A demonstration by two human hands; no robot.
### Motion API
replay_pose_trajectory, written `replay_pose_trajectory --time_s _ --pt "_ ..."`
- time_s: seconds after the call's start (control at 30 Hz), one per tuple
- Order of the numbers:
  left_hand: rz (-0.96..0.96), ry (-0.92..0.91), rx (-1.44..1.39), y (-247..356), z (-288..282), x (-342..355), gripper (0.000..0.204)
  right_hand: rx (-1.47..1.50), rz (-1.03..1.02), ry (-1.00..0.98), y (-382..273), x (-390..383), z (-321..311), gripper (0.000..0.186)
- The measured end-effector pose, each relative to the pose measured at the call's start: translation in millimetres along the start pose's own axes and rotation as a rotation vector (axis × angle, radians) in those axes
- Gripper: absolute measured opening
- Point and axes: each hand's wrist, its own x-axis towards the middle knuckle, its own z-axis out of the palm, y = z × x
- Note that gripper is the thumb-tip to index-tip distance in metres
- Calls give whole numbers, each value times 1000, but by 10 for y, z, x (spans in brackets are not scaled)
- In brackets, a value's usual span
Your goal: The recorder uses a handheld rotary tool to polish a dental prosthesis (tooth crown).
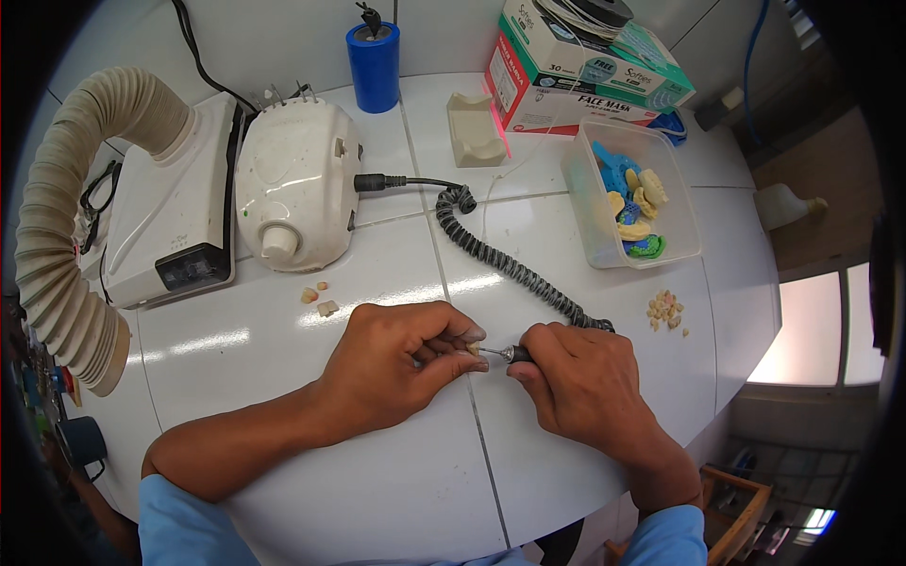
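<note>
My left hand (385, 363) pinches a small cream-coloured, tooth-like piece (473, 348) between thumb and fingertips, which hide most of it. Wrapped round a dark-handled rotary handpiece (516, 354) is my right hand (590, 382). The handpiece's thin metal bit points left and meets the piece, or comes very close to it. From behind my right hand, a coiled black cord (510, 264) runs back to a white control unit (294, 184) with a round knob. Both hands are low over the middle of the white tiled tabletop (377, 500).
Loose cream bits (310, 295) lie before the control unit; a pile of similar pieces (664, 309) lies right. A clear tub (587, 212) holds blue and yellow moulded pieces. Behind stand mask boxes (576, 108), a beige cradle (475, 132) and a blue cylinder (375, 71). A ribbed hose (47, 245) arches at left.
</note>
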Motion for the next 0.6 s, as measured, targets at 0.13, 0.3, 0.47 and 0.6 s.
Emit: replay_pose_trajectory --time_s 0.13,0.3,0.47,0.6 --pt "-13 -8 1 8 -6 5 19 -8 10 -15 -20 15 -17 33" --pt "-11 -16 -5 -13 0 3 18 -18 5 -14 -26 31 -18 33" --pt "5 -19 3 13 -13 2 16 -29 -3 -20 -34 39 -26 32" --pt "26 -29 -7 -19 0 8 15 -33 4 -19 -30 35 -31 32"
